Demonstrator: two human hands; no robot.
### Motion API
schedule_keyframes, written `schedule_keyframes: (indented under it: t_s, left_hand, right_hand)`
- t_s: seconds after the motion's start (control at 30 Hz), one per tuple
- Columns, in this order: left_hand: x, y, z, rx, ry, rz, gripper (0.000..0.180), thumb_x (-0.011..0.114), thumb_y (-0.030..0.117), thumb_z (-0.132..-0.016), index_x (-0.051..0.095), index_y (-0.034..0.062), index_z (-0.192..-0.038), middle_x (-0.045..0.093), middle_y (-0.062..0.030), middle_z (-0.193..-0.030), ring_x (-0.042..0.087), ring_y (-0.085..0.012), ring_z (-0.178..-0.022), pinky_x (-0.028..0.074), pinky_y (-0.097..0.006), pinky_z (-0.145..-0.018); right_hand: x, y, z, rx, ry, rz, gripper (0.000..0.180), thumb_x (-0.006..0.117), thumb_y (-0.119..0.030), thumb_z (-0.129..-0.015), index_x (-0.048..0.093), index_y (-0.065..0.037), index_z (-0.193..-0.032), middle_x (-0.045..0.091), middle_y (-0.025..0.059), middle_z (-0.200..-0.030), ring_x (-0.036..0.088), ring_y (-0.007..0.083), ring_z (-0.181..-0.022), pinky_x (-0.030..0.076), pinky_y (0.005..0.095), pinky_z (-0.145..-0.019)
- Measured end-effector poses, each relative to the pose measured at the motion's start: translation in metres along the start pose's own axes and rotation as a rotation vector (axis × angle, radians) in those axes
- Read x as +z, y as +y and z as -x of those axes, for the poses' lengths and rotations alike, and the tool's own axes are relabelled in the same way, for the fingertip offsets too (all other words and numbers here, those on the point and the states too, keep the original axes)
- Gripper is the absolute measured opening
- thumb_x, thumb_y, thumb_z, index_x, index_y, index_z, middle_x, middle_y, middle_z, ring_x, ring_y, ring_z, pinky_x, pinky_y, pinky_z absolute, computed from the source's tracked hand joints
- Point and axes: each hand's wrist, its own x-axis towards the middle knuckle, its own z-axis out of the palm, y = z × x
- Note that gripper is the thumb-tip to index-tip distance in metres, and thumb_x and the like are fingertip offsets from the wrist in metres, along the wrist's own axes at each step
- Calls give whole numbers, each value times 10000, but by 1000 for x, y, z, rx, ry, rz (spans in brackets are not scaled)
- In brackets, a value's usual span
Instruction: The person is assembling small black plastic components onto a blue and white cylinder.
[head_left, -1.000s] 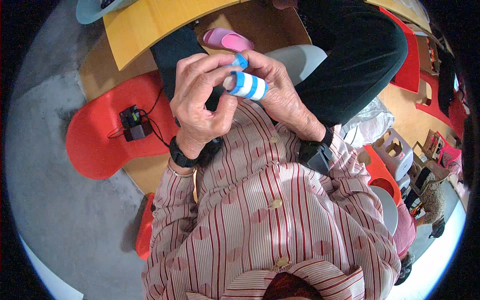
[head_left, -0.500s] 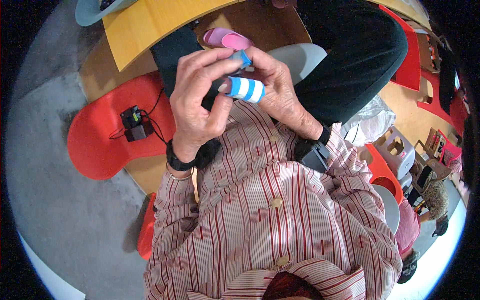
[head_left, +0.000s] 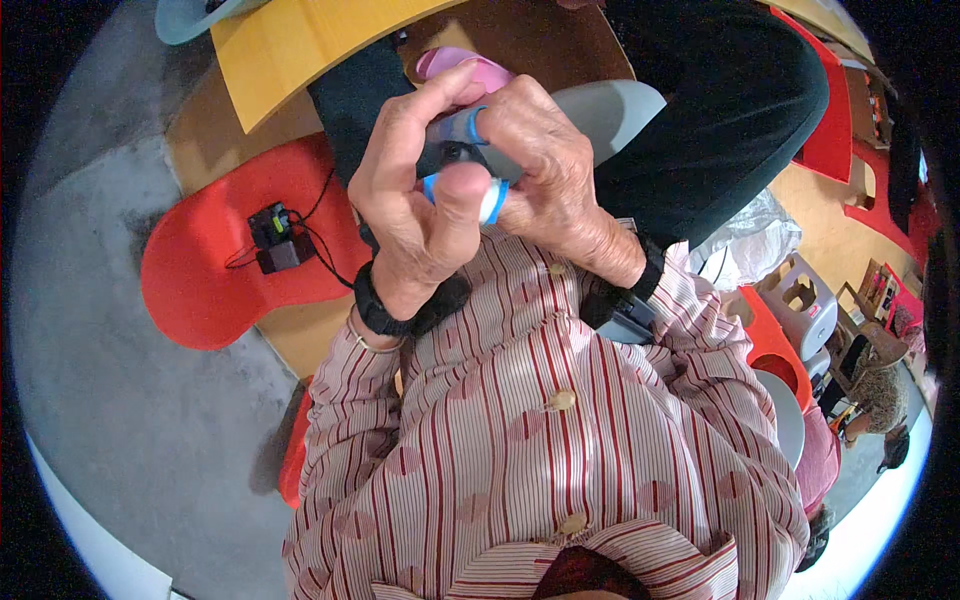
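My left hand and my right hand meet in front of my chest, fingers curled toward each other. A blue-and-white striped band sits around what looks like my right thumb, with my left thumb pressed over it. Another band, pale with a blue edge, encircles my right index finger. Inside the ring of fingers a small dark spot shows; whether it is a held thing I cannot tell. Black straps circle both wrists.
A red chair seat at left holds a small black device with cables. Beyond my hands are a pink slipper and a yellow wooden tabletop. A clear plastic bag and a grey stool stand right. Other people are at far right.
My left thumb has swung over the striped band and now covers much of it. The left fingers have stretched up and over toward the right knuckles. Both hands stay close together.
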Motion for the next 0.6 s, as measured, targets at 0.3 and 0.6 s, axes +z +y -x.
schedule_keyframes:
  t_s: [0.3,0.6]
  left_hand:
    - [10,3,-1,-55,96,87,501,289,372,-983,534,-62,-930,606,-183,-987,600,-223,-840,461,-322,-778]
    - [14,7,-1,-146,195,38,523,259,375,-986,548,-56,-923,623,-166,-956,589,-200,-817,448,-310,-780]
  right_hand:
    - [5,1,2,-79,72,1,283,696,-169,-549,545,-42,-752,517,74,-729,466,268,-685,398,354,-633]
    - [11,5,4,-119,114,-7,244,696,-178,-581,541,-56,-725,484,73,-647,459,258,-619,393,344,-592]
